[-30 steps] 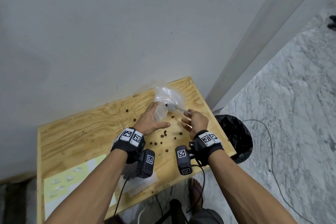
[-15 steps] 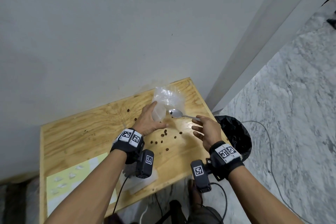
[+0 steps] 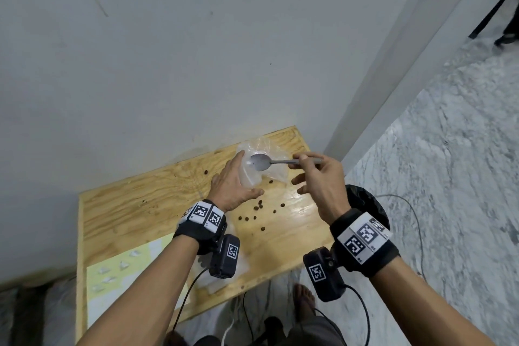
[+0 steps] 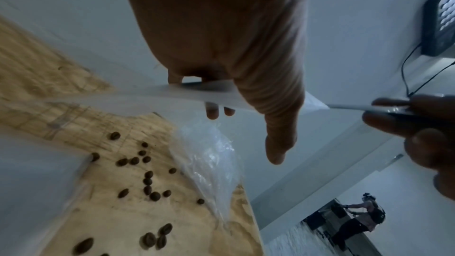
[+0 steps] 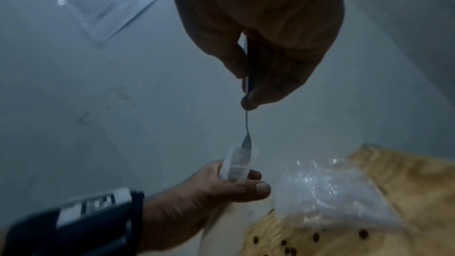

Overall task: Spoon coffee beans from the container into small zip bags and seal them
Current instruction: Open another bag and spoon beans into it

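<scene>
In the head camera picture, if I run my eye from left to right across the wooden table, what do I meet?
Pale yellow sheet with small packets → left hand gripping a small zip bag → spoon bowl → right hand pinching the spoon handle → black bin bag past the table's right edge.

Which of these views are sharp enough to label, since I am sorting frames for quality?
Head view: sharp and evenly lit, the spoon clear, glare on the table. Left wrist view: the beans sharp, the left hand dim and soft. Right wrist view: dark, blurred; the right hand nearly a silhouette, glints on the large plastic bag.
</scene>
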Tool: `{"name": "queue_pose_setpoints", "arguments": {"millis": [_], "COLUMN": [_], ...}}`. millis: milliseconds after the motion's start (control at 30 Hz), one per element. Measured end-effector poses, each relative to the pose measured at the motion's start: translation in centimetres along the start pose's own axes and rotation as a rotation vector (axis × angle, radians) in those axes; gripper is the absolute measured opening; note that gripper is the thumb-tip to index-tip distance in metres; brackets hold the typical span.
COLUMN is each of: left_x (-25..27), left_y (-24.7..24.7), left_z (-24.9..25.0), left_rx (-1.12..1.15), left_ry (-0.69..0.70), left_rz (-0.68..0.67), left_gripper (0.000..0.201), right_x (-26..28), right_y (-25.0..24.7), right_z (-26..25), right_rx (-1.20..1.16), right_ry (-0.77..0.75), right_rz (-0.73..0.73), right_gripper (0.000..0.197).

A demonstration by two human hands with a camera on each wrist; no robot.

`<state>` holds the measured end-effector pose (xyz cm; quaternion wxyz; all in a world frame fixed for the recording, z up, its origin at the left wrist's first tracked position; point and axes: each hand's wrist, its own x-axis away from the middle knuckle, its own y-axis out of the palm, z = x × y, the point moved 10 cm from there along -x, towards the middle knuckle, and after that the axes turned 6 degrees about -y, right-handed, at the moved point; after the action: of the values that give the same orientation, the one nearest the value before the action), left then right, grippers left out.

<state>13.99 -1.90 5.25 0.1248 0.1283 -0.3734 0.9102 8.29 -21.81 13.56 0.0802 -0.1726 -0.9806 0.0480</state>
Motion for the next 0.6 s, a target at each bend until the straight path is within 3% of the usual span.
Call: {"name": "queue_pose_setpoints", "arguments": {"millis": [133,233,333,400,467,600], "left_x": [0.4,0.6,1.4,1.9,2.5,4.0], "left_y": [-1.0,-2.5,-4.4,-5.2,-5.8,-5.9], "left_z": [0.7,0.1,-0.8,-1.5,-2.2,-2.4], "left_rx": [0.052,0.233,0.51,0.76,0.989,1.152], "left_ry": [0.035,0.031,0.004,-0.019,-0.06,-0.064], "left_rz": [0.029,0.06,0.082,0.076,0.049,-0.019], "left_gripper": [0.109,0.106,0.09,0.064,0.051,0.034], "right_x": [1.3,1.2,-0.2,-1.4,-2.0,-1.9], "right_y": [1.9,-0.1,-3.2,-5.2,-6.5,-6.9], "right_z": [-3.0,-3.4,-0.8,2.9,7.5,15.6], "right_rx": [0.202,0.061,-0.147,-0.218,-0.265,-0.309], "right_ry": [-0.232,-0.247,-0.136,-0.005,0.148,0.387], "right_rz": [-0.099,-0.004,0.11,0.206,0.293,0.386], "right_gripper": [0.02,0.019,0.021,0.021,0.022,0.024]}}
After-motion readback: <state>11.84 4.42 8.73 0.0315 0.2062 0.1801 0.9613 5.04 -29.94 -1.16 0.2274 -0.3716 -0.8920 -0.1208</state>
